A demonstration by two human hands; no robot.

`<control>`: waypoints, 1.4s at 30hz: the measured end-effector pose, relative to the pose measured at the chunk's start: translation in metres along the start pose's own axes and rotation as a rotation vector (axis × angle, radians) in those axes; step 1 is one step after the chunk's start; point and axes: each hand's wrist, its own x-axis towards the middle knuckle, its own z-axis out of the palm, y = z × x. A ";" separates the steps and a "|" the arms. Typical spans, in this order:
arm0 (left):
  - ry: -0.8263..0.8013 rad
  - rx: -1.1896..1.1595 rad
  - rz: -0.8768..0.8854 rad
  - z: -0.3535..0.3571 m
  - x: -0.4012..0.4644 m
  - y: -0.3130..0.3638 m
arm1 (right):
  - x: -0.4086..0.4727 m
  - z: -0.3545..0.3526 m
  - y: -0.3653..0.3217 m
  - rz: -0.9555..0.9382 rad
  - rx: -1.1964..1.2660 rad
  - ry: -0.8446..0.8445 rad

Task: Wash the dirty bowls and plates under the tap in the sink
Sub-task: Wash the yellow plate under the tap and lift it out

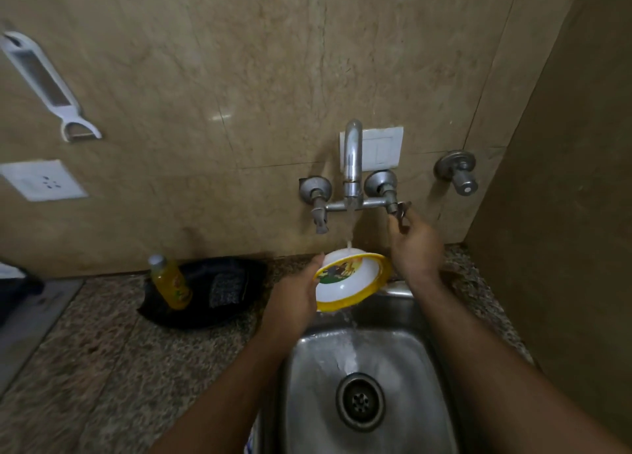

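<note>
Left hand [294, 293] grips the yellow-rimmed white bowl [352, 279] by its left rim, tilted under the running tap [353, 166] above the sink [369, 385]. Right hand [415, 248], just right of the bowl, pinches the right tap handle [398, 210].

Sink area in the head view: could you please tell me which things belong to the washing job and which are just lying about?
In use:
bowl, held by the left hand under the water
tap
tap handle, gripped by the right hand
sink

Lying about:
yellow bottle
black tray
peeler on the wall
socket
</note>
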 end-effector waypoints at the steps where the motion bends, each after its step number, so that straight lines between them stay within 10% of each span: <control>1: 0.004 0.009 0.007 -0.002 -0.004 -0.001 | -0.001 0.001 -0.001 -0.016 -0.018 0.008; 9: 0.013 0.058 0.004 -0.023 -0.028 0.000 | -0.014 -0.018 -0.001 -0.038 -0.140 -0.240; 16: 0.089 0.036 0.067 -0.050 -0.045 0.003 | -0.100 -0.034 0.019 -0.074 0.274 -0.614; 28: -0.056 -0.103 0.158 -0.099 -0.078 -0.036 | -0.160 -0.055 -0.024 -0.252 0.068 -0.125; 42: 0.068 -0.092 0.269 -0.126 -0.088 0.002 | -0.166 -0.095 -0.034 -0.378 0.032 0.017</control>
